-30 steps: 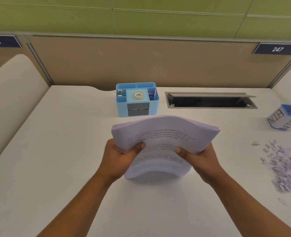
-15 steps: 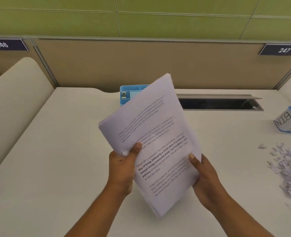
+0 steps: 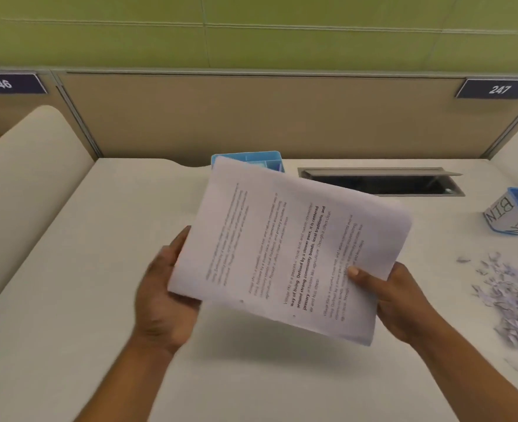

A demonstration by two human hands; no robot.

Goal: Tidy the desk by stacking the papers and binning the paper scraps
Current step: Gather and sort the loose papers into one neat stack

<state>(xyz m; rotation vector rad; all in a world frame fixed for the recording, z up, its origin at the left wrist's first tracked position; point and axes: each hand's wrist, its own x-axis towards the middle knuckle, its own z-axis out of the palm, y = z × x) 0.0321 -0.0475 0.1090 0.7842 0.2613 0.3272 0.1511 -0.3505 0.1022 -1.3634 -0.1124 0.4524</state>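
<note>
Papers [image 3: 285, 251] rotated sideways since earlier; white desk [image 3: 68, 269], beige partition [image 3: 251, 117] behind.

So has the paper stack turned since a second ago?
Yes. The paper stack has rotated clockwise against the desk's cable slot, so its text now runs sideways.

white papers [image 3: 285, 251] black print; pale lilac scraps [image 3: 509, 296]; blue-rimmed white bin [image 3: 515, 213]; blue organiser [image 3: 251, 158].

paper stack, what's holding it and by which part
Both hands hold the paper stack off the desk: left hand at its left edge, right hand at its lower right corner, thumb on top.
</note>
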